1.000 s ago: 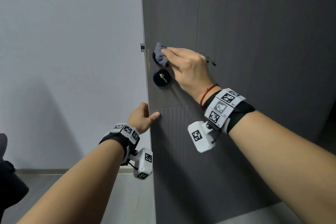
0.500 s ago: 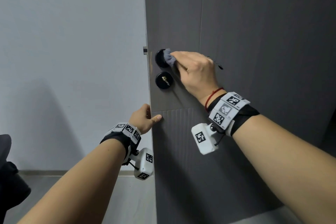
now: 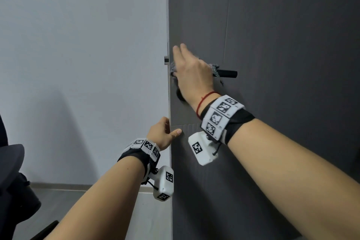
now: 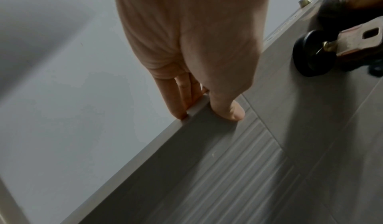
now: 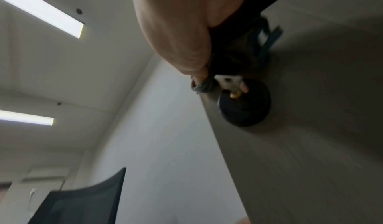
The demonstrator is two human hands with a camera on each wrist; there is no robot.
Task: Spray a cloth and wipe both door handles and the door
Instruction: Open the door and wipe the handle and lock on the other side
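Observation:
The dark grey door (image 3: 272, 25) stands open, its edge toward me. My right hand (image 3: 192, 72) lies over the base of the black lever handle (image 3: 228, 73). Its fingers stretch straight up the door face and press a grey cloth (image 3: 173, 67) under the palm. In the right wrist view the cloth (image 5: 238, 55) bunches under my palm, above the round black lock (image 5: 244, 109), which has a key in it. My left hand (image 3: 165, 132) grips the door's edge below the lock, its fingers (image 4: 176, 99) behind the edge and the thumb on the face.
A metal latch (image 3: 166, 60) sticks out of the door edge beside my right hand. A pale wall (image 3: 78, 64) fills the left. A dark office chair (image 3: 11, 181) stands low at the far left on the grey floor.
My right hand has slid up over the handle's base, and its fingers have gone from curled round the cloth to stretched up the door. The left hand keeps its grip on the edge.

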